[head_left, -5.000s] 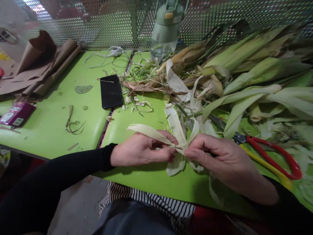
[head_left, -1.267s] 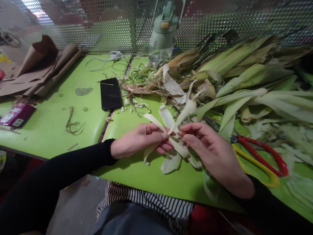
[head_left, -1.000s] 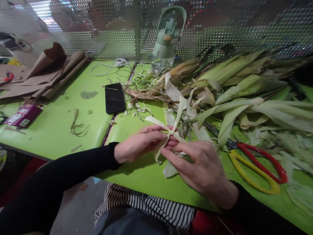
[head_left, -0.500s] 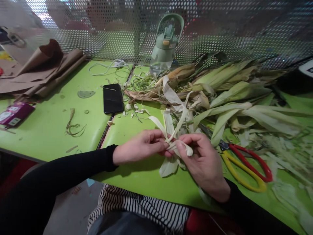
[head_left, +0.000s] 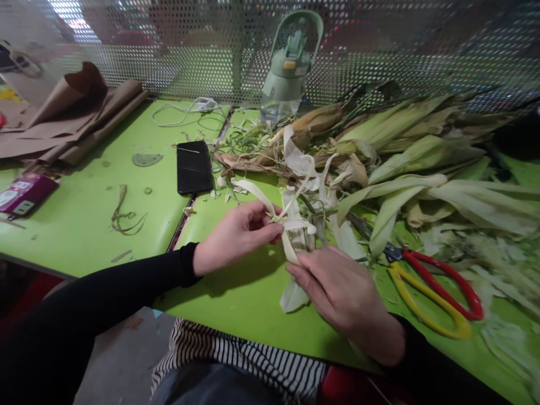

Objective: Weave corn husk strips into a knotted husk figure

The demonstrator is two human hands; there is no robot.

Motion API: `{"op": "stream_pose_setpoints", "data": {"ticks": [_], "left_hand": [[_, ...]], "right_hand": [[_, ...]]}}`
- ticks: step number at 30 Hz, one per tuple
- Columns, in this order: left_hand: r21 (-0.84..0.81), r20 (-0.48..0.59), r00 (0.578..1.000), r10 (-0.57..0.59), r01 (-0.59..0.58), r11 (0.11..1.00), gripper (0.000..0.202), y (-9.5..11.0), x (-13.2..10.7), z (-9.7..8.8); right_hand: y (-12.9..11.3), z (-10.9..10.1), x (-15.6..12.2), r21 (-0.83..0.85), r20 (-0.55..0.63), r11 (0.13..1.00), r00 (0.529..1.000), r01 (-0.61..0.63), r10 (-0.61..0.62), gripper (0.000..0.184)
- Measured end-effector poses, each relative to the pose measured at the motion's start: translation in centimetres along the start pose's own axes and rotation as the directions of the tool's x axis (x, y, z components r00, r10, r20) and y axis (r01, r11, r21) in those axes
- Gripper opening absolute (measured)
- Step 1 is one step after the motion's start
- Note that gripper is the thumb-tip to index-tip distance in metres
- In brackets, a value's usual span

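Note:
Between my hands is a small bunch of pale corn husk strips (head_left: 291, 223), with strips fanning out from one pinched spot. My left hand (head_left: 240, 233) pinches that spot between thumb and fingers. One strip, running down toward the right, is gripped at its end by my right hand (head_left: 343, 292), palm down with the fingers curled under. Scissors (head_left: 434, 281) with one red and one yellow handle lie right of my right hand, blades partly under husks. A loose piece of husk (head_left: 294, 295) rests on the table just below.
Whole corn husks (head_left: 405, 140) pile up at the back right, with shreds beside them. A green-lidded bottle (head_left: 284, 79) stands behind. On the green table (head_left: 147, 124) lie a phone (head_left: 194, 167), a white cable (head_left: 181, 115), a purple box (head_left: 27, 194) and brown paper (head_left: 80, 112).
My left hand has moved slightly left and up with the bunch. My right hand has turned palm down and drawn a strip down and to the right.

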State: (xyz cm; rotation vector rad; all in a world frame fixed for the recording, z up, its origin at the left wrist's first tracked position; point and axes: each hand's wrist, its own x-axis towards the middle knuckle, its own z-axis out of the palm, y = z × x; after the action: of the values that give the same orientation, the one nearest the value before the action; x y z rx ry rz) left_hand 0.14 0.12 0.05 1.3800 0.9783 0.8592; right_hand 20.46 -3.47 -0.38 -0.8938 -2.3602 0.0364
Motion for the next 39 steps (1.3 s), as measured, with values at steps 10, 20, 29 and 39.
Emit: {"op": "stream_pose_setpoints", "data": {"ticks": [10, 20, 29, 39], "left_hand": [[0.366, 0.251, 0.968, -0.003, -0.092, 0.926, 0.008, 1.1, -1.5, 0.9], [-0.279, 0.211, 0.974, -0.077, 0.136, 0.951, 0.021, 0.1, -0.8, 1.2], [-0.422, 0.124, 0.976, -0.18, 0.216, 0.881, 0.025, 0.6, -0.9, 1.5], [-0.108, 0.246, 0.955, -0.168, 0.2, 0.974, 0.018, 0.6, -1.1, 1.2]], "right_hand": [[0.1, -0.3, -0.3, 0.022, -0.057, 0.991, 0.989, -0.133, 0.134, 0.007], [0.5, -0.2, -0.2, 0.003, -0.247, 0.982, 0.952, -0.187, 0.182, 0.035], [0.5, -0.2, -0.1, 0.025, -0.083, 0.992, 0.988, -0.126, 0.128, 0.004], [0.8, -0.6, -1.0, 0.059, -0.177, 0.996, 0.981, -0.067, 0.077, 0.017]]}}
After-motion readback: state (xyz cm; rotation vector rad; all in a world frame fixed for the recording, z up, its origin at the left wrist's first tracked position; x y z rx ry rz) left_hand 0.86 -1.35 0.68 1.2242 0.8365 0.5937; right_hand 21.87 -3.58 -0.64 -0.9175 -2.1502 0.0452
